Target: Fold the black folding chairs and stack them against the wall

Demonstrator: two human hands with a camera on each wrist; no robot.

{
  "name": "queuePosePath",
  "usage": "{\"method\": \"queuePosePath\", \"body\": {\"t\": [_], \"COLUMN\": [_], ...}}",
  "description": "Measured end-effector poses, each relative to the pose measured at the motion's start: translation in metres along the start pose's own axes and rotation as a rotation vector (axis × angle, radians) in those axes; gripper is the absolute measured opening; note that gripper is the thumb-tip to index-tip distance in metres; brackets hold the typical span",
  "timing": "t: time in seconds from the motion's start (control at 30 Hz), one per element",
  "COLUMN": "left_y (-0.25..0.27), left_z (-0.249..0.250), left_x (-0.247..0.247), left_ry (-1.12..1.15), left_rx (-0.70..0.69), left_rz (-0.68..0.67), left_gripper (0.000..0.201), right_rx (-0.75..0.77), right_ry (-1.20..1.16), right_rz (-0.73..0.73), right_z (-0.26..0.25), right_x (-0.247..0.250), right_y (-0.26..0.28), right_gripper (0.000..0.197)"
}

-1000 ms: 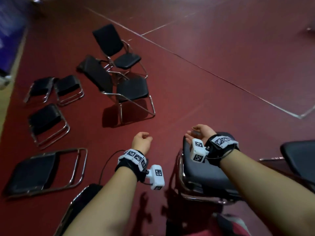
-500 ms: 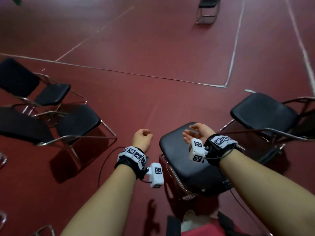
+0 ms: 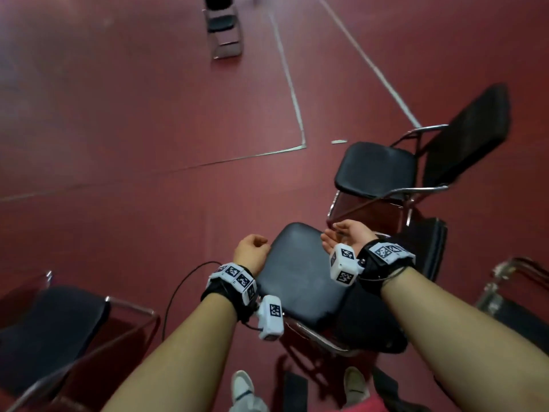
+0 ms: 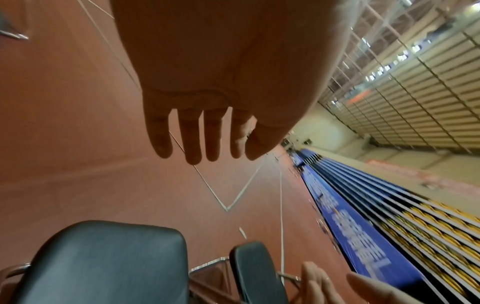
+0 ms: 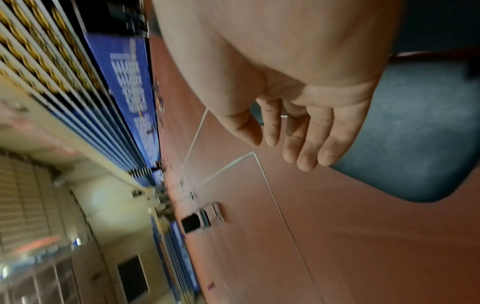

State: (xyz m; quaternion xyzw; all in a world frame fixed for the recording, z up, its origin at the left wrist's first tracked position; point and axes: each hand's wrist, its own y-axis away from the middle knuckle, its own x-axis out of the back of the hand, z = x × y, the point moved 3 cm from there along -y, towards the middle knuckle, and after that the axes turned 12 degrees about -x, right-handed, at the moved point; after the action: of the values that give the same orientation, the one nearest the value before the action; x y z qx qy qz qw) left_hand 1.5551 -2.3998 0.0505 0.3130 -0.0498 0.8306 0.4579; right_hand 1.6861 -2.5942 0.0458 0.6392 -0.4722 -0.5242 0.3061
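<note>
A black folding chair with a padded seat (image 3: 300,275) stands unfolded right in front of me. My left hand (image 3: 251,251) hovers at the seat's left edge, fingers (image 4: 192,142) hanging loosely curled and holding nothing. My right hand (image 3: 344,237) hovers over the seat's far right corner, palm turned inward, fingers (image 5: 306,137) relaxed and empty. In the right wrist view the same seat (image 5: 415,133) lies behind the fingers. A second unfolded chair (image 3: 377,171) stands just beyond, its backrest (image 3: 469,132) to the right.
Another chair (image 3: 50,331) stands at lower left, a chair frame (image 3: 517,292) at the right edge, and one more chair (image 3: 222,25) far off at the top. White court lines (image 3: 292,93) cross the red floor. Blue banners and tiered seating (image 4: 363,226) line the hall's side.
My view has swung to the right: the chairs lying folded on the floor at left have left the frame, and the right-hand chair has come into view. Both hands kept their pose over the seat.
</note>
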Motion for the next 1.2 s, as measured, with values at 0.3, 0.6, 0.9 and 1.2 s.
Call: {"method": "queuePosePath", "body": {"t": [0.3, 0.6, 0.9, 1.2], "left_y": [-0.053, 0.032, 0.076, 0.056], "left_z": [0.005, 0.04, 0.014, 0.019], "left_x": [-0.022, -0.147, -0.214, -0.207], "left_ry": [-0.069, -0.179, -0.323, -0.254], "left_rx": [-0.23, -0.436, -0.372, -0.269], "left_rz": [-0.397, -0.813, -0.884, -0.813], "left_gripper": [0.023, 0.025, 0.023, 0.029], "right_rx": [0.284, 0.453, 0.378, 0.281], "right_ry": [-0.491, -0.596, -0.278, -0.122], "right_rz": [0.239, 0.656, 0.582, 0.371], "right_z": [0.059, 0.14, 0.167, 0.129], "right_x": [0.037, 0.18, 0.227, 0.21], "right_y": [0.024, 0.069, 0.031, 0.021], "right_gripper": [0.014, 0.027, 0.043, 0.036]}}
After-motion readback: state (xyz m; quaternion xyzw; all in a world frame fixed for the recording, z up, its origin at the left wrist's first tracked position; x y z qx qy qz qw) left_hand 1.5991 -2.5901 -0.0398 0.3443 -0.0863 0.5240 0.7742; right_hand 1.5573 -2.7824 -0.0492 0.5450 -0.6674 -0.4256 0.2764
